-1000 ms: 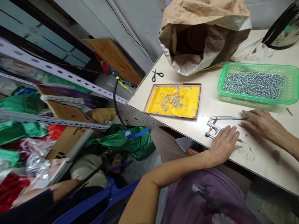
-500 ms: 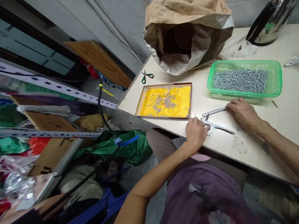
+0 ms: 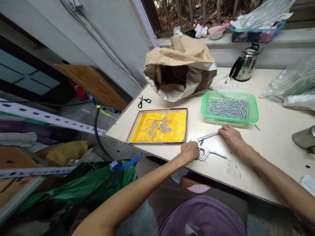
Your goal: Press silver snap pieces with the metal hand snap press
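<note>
Your hands settle on the pliers as your view lifts.

Your left hand (image 3: pixel 189 152), which lay flat near the counter (image 3: pixel 270 137) edge a second ago, now closes over the jaw end of the metal pliers (image 3: pixel 208 149). Your right hand (image 3: pixel 231 137) has slid from beside the tool onto the tip of its upper handle. The pliers' handles now spread apart. Your head has tipped up, bringing the kettle (image 3: pixel 244 65) and windowsill into sight.

Dark print on the yellow sheet (image 3: pixel 169 126) in the shallow tray (too small to read), no other legible text
</note>
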The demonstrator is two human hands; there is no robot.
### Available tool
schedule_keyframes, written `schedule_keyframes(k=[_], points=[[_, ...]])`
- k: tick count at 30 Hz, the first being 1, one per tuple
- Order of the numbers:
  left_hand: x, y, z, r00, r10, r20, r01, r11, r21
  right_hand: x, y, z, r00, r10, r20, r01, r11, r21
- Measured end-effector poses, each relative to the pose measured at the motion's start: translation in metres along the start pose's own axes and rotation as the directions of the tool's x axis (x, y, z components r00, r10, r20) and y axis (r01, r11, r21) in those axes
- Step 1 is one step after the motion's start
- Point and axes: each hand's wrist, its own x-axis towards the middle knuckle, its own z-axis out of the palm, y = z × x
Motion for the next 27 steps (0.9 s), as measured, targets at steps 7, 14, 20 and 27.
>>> schedule_keyframes(k=[7,14,20,27], points=[[-0.033,0.012,-0.064,0.895,0.152,-0.419,-0.099,0.984,0.146,-0.005,0.001,0.001,0.997,-0.038,-0.070,0.043,0.996,0.074],[-0.003,-0.038,-0.080,0.819,0.176,-0.546,-0.113,0.983,0.148,-0.003,0.010,0.019,0.990,-0.018,-0.137,0.040,0.987,0.158],[0.036,-0.084,-0.023,0.913,0.220,-0.343,-0.186,0.974,0.130,-0.002,0.009,0.016,0.991,-0.030,-0.129,0.055,0.979,0.197],[0.038,-0.090,-0.013,0.876,0.159,-0.456,-0.204,0.978,-0.051,0.001,0.005,0.007,0.999,-0.005,-0.041,0.009,0.995,0.100]])
